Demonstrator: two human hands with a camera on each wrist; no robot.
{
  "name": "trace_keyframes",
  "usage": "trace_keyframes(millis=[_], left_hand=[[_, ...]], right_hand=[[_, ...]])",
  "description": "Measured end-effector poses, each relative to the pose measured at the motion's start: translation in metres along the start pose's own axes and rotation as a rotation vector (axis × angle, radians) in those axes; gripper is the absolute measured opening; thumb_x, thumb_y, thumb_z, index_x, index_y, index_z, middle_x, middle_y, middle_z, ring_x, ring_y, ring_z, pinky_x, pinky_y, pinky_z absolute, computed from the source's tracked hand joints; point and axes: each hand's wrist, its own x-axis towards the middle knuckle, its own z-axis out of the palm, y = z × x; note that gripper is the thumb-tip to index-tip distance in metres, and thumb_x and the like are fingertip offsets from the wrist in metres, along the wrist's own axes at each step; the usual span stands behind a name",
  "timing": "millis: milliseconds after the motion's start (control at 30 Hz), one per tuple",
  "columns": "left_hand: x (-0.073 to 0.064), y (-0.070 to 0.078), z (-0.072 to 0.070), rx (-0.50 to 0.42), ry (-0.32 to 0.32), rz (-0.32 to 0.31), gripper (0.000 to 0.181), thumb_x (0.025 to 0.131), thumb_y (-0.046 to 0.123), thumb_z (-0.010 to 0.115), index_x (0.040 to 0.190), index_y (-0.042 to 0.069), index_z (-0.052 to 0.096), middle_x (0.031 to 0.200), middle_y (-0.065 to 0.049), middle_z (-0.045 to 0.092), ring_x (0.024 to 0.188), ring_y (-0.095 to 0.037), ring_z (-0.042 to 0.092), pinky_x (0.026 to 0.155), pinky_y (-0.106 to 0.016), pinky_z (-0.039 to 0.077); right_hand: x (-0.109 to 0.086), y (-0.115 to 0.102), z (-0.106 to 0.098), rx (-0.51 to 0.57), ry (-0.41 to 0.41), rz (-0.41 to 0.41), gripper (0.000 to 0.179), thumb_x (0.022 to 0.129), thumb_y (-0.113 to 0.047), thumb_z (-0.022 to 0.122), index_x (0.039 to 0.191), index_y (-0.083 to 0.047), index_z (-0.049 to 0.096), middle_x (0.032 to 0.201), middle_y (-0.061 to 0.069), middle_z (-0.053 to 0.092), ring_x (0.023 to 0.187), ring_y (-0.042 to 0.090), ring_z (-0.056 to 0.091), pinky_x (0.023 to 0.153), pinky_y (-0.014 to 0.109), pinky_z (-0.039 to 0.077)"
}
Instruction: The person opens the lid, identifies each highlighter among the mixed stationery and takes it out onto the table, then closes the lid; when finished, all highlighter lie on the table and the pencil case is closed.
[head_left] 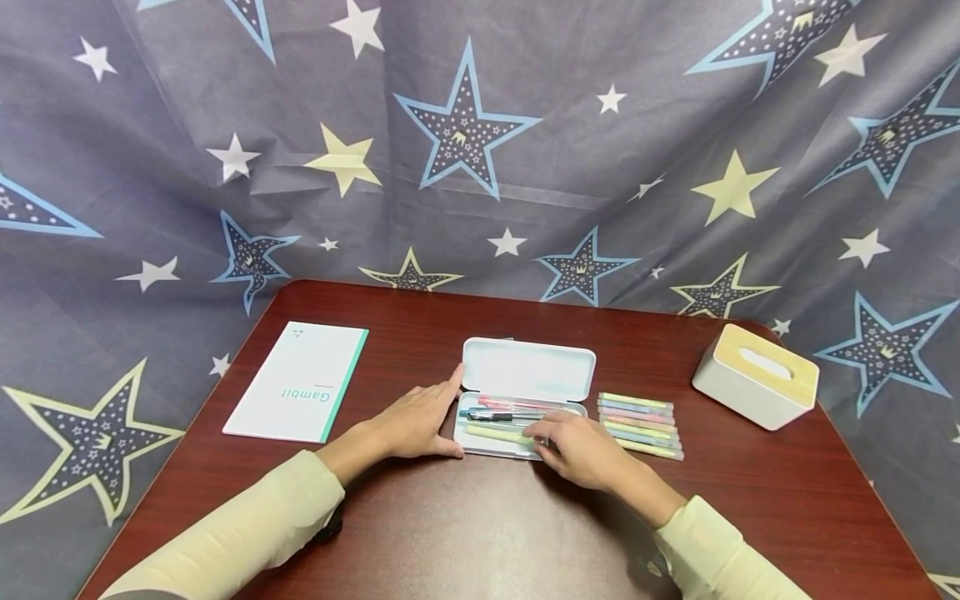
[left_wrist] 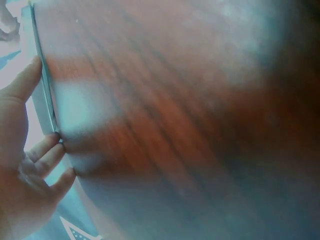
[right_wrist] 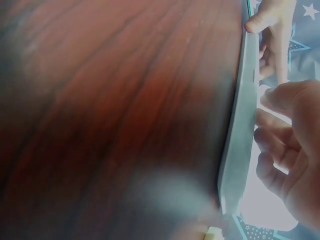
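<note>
An open white pencil case (head_left: 501,454) lies on the table with its lid (head_left: 528,371) folded back. Inside are a pink pen (head_left: 498,402), a black-gripped clear pen (head_left: 487,415) and a yellow pen (head_left: 495,433). My left hand (head_left: 416,421) rests against the case's left side, fingers stretched along it and thumb at the front corner. My right hand (head_left: 577,450) reaches over the case's right half, its curled fingers and thumb at the right end of the yellow pen. In the right wrist view, the case wall (right_wrist: 242,125) hides the pens below the fingers.
A row of several pastel pens (head_left: 640,425) lies right of the case. A tissue box with a wooden top (head_left: 757,379) stands at the right back. A white notebook with a green spine (head_left: 296,383) lies at left. A starred curtain (head_left: 465,242) hangs behind the table.
</note>
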Motion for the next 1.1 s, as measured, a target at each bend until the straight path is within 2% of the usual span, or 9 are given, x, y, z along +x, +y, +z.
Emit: trace_keyframes(millis=[267,467,833,1100], left_hand=[[-0.0005,-0.0005,0.0005,0.004,0.001,-0.003,0.128,0.082,0.059,0.078,0.163,0.002,-0.002,0.148,-0.01,0.055,0.143,-0.027,0.048,0.113,-0.052,0.04],[-0.0006,-0.0005,0.0002,-0.007,0.0,0.003,0.128,0.082,0.058,0.079,0.163,0.002,-0.003,0.148,-0.01,0.055,0.143,-0.027,0.047,0.113,-0.052,0.04],[-0.0005,-0.001,-0.0006,-0.006,-0.001,0.007,0.127,0.083,0.057,0.079,0.163,0.002,-0.002,0.148,-0.01,0.055,0.143,-0.027,0.048,0.113,-0.052,0.04],[-0.001,-0.0012,-0.0011,-0.004,-0.003,0.011,0.127,0.083,0.058,0.078,0.163,0.002,-0.002,0.148,-0.01,0.054,0.143,-0.027,0.048,0.113,-0.052,0.04]], right_hand=[[0.0039,-0.0021,-0.001,-0.011,-0.017,0.011,0.019,0.093,-0.018,0.071,0.111,-0.017,0.076,0.102,-0.001,0.073,0.085,0.013,0.067,0.062,0.027,0.051],[0.0043,-0.0039,0.0003,-0.031,-0.042,-0.007,0.015,0.092,-0.019,0.072,0.107,-0.017,0.076,0.093,-0.004,0.071,0.08,0.01,0.064,0.06,0.026,0.05],[0.0044,-0.0022,0.0004,-0.02,-0.117,-0.043,0.019,0.091,-0.022,0.074,0.109,-0.015,0.075,0.092,-0.003,0.067,0.083,0.01,0.06,0.07,0.029,0.052],[0.0053,0.0001,-0.0001,0.027,-0.079,-0.056,0.011,0.09,-0.017,0.075,0.1,-0.017,0.076,0.092,-0.005,0.066,0.083,0.009,0.061,0.072,0.028,0.053]])
